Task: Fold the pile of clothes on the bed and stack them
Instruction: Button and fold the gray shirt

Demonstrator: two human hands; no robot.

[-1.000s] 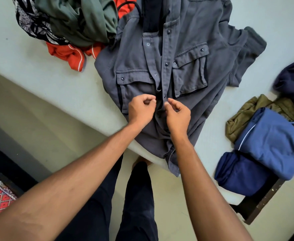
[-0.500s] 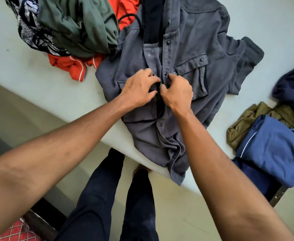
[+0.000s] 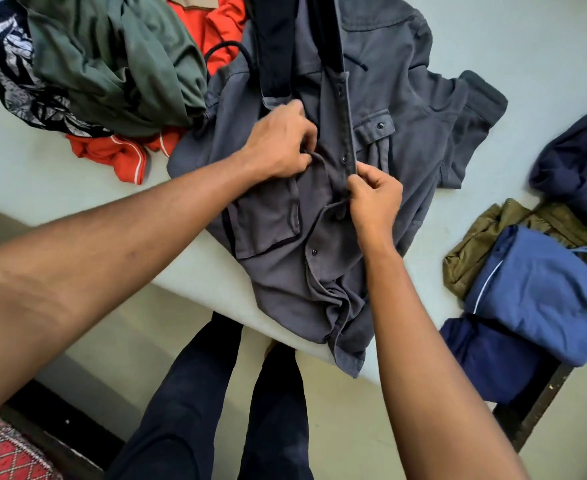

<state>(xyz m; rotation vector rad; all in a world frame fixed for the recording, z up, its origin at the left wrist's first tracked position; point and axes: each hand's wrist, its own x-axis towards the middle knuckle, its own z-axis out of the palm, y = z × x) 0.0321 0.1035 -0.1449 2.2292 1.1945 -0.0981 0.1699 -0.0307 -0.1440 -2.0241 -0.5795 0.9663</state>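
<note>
A grey button-up shirt [image 3: 406, 109] with two chest pockets lies face up on the pale bed [image 3: 42, 181], its hem hanging over the near edge. My left hand [image 3: 278, 143] pinches the left front edge of the shirt near the middle. My right hand [image 3: 375, 195] pinches the buttoned placket just below a snap. To the left, the unfolded pile holds a green garment [image 3: 112, 64], an orange one [image 3: 112, 154] and a black-and-white patterned one [image 3: 15, 71]. At the right sits a folded stack: a blue garment [image 3: 541, 289], a navy one [image 3: 486, 358] and an olive one [image 3: 475, 251].
A dark navy garment [image 3: 579, 161] lies at the far right edge of the bed. A black garment [image 3: 274, 39] lies inside the shirt's open collar. My legs in dark trousers [image 3: 216, 410] stand against the bed edge. A red patterned rug [image 3: 4, 452] covers the floor at lower left.
Both hands moved up the shirt front from near the hem to chest-pocket height. The right hand then dropped slightly, and the two hands moved apart along the placket.
</note>
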